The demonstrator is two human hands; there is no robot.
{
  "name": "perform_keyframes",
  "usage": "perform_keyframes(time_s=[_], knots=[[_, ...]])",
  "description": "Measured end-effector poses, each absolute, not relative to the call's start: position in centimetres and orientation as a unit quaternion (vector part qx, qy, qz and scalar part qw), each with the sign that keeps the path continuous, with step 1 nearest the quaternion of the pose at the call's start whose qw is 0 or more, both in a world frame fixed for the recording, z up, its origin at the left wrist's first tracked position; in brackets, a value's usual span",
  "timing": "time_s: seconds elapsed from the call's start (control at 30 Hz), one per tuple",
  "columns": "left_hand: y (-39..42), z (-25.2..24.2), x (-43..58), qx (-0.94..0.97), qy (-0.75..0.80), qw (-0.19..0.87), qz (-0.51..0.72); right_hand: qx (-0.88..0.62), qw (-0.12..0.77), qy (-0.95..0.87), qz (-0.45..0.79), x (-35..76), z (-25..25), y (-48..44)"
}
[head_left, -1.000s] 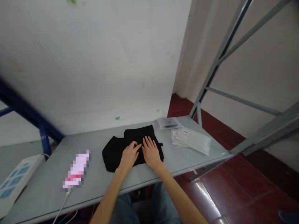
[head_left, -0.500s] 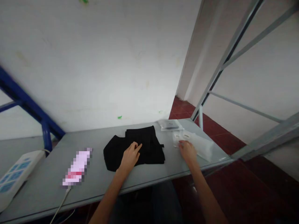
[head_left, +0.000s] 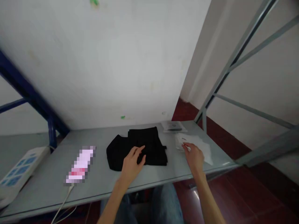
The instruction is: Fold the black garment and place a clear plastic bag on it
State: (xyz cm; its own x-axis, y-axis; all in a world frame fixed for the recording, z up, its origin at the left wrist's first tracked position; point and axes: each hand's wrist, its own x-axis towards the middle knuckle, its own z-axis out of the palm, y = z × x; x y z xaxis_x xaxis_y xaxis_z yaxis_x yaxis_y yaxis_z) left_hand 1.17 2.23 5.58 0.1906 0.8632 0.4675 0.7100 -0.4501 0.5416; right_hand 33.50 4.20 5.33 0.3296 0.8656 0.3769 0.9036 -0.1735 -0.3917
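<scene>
A folded black garment [head_left: 137, 146] lies on the grey table [head_left: 46, 177] near its middle. My left hand [head_left: 132, 163] hovers at the garment's front edge with the fingers spread and holds nothing. My right hand [head_left: 193, 155] is at the near-left corner of a stack of clear plastic bags [head_left: 201, 146] to the right of the garment; its fingertips pinch the corner of the top bag, which looks slightly lifted.
A small packet [head_left: 174, 126] lies behind the bags. A pixelated phone [head_left: 80, 165] with a white cable sits left of the garment. A white power strip [head_left: 16, 172] lies at the far left. A grey metal rack frame [head_left: 233, 62] rises on the right.
My right hand left the garment and went right to the plastic bags, where it now grips a corner. My left hand lifted slightly off the garment and opened.
</scene>
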Motion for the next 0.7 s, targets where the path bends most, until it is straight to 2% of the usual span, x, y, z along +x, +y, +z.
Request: perform_keyframes(time_s=[0.1,0.17,0.33,0.47,0.7], knots=[[2.5,5.8,2.2,0.757,0.500,0.152,0.393,-0.673,0.365,-0.639,-0.072,28.6,7.3,3.0],[2.8,5.7,2.6,0.757,0.478,0.174,0.411,-0.582,0.361,-0.728,-0.035,24.7,8.3,2.4],[3.0,4.8,0.6,0.744,0.461,0.111,0.471,-0.440,0.401,-0.803,-0.023,17.9,7.9,2.5],[2.8,4.1,-1.6,0.745,0.476,0.076,0.462,-0.396,0.423,-0.814,-0.043,16.3,6.6,3.1],[2.7,3.8,-3.4,0.718,0.478,0.131,0.489,-0.395,0.408,-0.821,-0.051,18.1,6.2,3.5]])
